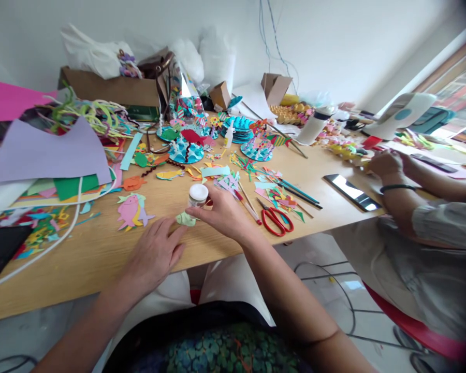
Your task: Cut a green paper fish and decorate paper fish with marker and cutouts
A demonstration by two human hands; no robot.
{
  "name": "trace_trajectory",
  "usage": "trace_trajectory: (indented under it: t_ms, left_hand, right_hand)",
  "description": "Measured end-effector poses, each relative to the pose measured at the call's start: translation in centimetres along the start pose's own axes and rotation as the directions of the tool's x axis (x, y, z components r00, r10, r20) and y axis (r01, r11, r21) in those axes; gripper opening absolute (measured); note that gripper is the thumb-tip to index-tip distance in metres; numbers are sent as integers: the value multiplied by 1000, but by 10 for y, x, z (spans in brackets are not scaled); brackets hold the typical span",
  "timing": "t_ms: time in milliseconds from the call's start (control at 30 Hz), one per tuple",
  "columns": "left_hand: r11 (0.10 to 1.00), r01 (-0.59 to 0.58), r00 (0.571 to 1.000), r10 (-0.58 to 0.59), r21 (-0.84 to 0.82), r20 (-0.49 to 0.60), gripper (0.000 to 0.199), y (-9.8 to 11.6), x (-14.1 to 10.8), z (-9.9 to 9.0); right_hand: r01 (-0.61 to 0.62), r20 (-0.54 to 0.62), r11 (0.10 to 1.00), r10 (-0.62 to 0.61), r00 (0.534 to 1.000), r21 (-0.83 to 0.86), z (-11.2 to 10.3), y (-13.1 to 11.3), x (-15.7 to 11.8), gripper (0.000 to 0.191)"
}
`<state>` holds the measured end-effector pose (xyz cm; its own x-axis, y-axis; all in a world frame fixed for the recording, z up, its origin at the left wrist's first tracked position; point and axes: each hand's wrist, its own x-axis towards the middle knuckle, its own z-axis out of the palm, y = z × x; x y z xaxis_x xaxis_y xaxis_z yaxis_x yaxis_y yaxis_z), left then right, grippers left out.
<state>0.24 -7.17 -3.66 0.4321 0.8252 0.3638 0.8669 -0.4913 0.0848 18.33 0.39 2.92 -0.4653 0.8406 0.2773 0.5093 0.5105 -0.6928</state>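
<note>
A small jar with a white lid (198, 192) stands near the table's front edge, and my right hand (223, 213) is wrapped round its right side. Just below the jar lies a small light green paper fish (186, 219). My left hand (155, 251) rests flat on the table with its fingers spread, their tips close to the green fish; nothing is held in it. Left of the jar, a pink paper fish (129, 210) overlaps yellow and purple ones. An orange paper piece (133, 183) and a yellow paper fish (170, 175) lie farther back.
Red-handled scissors (277, 221), pencils (301, 194) and paper scraps lie to the right. Decorated blue discs (186, 151) stand behind. A phone (352, 192) lies near another person's arms (396, 181). A white cable (72, 220) crosses the left side, beside a purple sheet (52, 153).
</note>
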Motion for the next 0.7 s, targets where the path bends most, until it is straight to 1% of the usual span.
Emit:
trace_trajectory:
  t_ms: [167,333,467,567,700]
  left_hand:
    - [1000,0,1000,-1,-21,-18,28,-1,-1,2]
    - [1000,-18,1000,17,-14,-21,28,-1,-1,2]
    - [1000,-25,999,25,-14,-21,28,-1,-2,2]
    - [1000,4,999,-4,-19,-32,30,-1,-3,4]
    - [999,32,998,-33,-10,-51,33,-3,-4,7]
  right_hand:
    - [-9,-23,1000,9,1000,3,6,0,6,21]
    - [9,-4,1000,-10,1000,-15,8,-5,3,21]
    - [19,26,1000,-18,1000,-21,6,-7,-2,22]
    - [25,32,1000,-25,999,-17,3,-7,-3,21]
    - [13,-5,1000,-13,1000,-23,4,-6,-2,21]
